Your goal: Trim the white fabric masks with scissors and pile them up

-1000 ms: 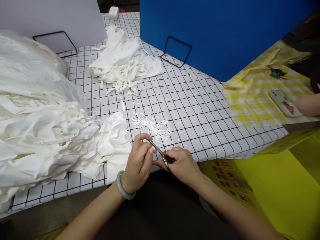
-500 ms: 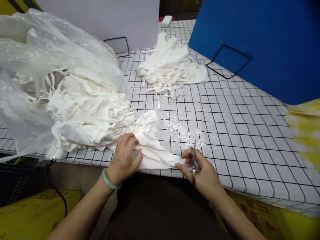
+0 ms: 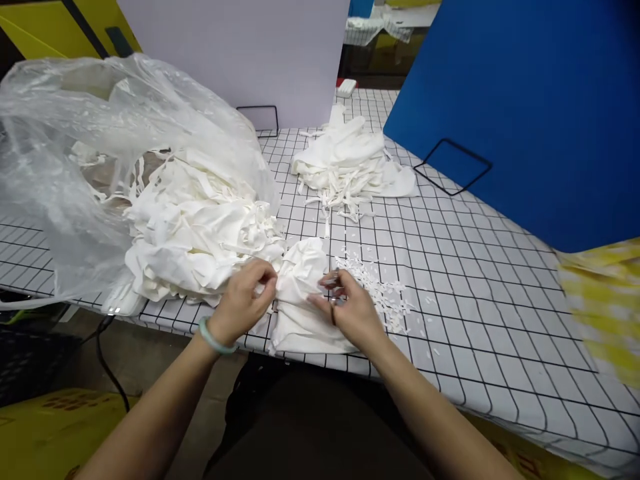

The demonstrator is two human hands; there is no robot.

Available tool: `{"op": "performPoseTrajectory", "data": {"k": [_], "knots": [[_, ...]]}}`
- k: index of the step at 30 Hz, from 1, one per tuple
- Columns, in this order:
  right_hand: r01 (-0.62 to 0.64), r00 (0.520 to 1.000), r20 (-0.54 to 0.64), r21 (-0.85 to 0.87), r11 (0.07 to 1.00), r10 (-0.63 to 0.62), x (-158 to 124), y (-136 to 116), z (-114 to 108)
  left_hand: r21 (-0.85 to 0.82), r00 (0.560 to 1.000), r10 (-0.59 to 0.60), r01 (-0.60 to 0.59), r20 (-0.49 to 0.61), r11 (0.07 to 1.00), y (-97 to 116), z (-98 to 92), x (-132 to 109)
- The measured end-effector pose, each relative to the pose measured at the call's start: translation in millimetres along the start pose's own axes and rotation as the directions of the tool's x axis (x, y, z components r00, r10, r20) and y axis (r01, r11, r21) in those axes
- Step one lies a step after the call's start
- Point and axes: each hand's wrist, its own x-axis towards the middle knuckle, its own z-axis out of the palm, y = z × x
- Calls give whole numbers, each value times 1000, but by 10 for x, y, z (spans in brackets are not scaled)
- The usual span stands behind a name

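Note:
My left hand (image 3: 247,292), with a pale green bangle at its wrist, is closed in a pinch at the left edge of a piece of white fabric (image 3: 303,313). That piece lies partly bunched at the table's front edge. Over its right side, my right hand (image 3: 353,307) has its fingers curled around small scissors (image 3: 340,302); only bits of their metal show. Whether its fingertips touch the fabric I cannot tell. To the left is a big heap of white fabric pieces (image 3: 195,227) with thin ties, spilling from a clear plastic bag (image 3: 165,100). Small white clippings (image 3: 387,293) lie scattered beyond my right hand.
A second pile of white fabric pieces (image 3: 350,157) lies farther back on the checked tablecloth (image 3: 480,300). A lilac panel (image 3: 240,53) and a blue panel (image 3: 520,100) stand behind. A white power strip (image 3: 123,298) sits at the left front edge.
My right hand with the scissors has moved left, closer to my left hand. The fabric has shifted from stretched out rightward to more gathered. My view has tilted up slightly.

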Motion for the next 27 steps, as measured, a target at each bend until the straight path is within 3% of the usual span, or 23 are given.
{"op": "performPoseTrajectory", "data": {"k": [2,5,8,11,14,18,21,24,27], "knots": [[72,997,42,-56,996,-70,54,-109,118,44,996,2,1,-85,999,-147,94,195],[154,981,116,20,988,-156,-95,-164,108,59,996,37,-33,-76,998,-306,158,369],[173,948,195,348,921,-252,-417,-71,-163,61,997,70,-69,-17,996,-393,164,331],[146,962,92,620,771,-257,-650,29,-479,108,990,116,-124,81,986,-413,200,196],[92,981,58,706,702,-186,-698,54,-626,196,973,139,-175,185,965,-356,288,125],[34,987,84,729,684,-138,-652,51,-606,319,962,140,-213,236,924,-169,399,222],[10,971,155,730,683,-179,-630,88,-557,193,935,225,-282,274,940,22,356,352],[-12,966,214,604,797,-147,-594,118,-471,-81,962,126,-110,244,991,239,173,408],[97,994,7,452,886,-112,-531,48,-300,-235,967,-63,123,246,964,432,-30,367]]}}
